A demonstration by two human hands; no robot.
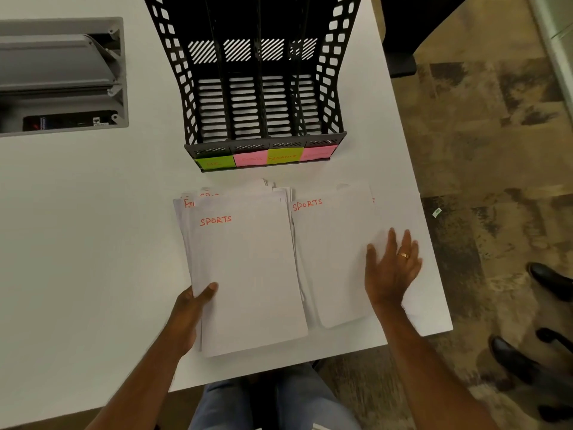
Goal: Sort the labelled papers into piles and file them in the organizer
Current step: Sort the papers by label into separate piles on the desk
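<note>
A thick stack of white papers [248,274] lies on the white table in front of me, its top sheet marked SPORTS in red. My left hand [193,305] grips the stack's lower left edge, thumb on top. To its right lies a second sheet marked SPORTS [331,249]. My right hand [392,268], fingers spread and flat, rests on that sheet's right side. Behind the papers stands a black mesh organizer [263,138] with several empty slots, each with a green or pink sticky label on its front lip.
A grey recessed cable box [62,76] is set into the table at the far left. The table's right edge [434,259] runs just beside my right hand. Black shoes [548,280] of another person stand on the patterned carpet at the right.
</note>
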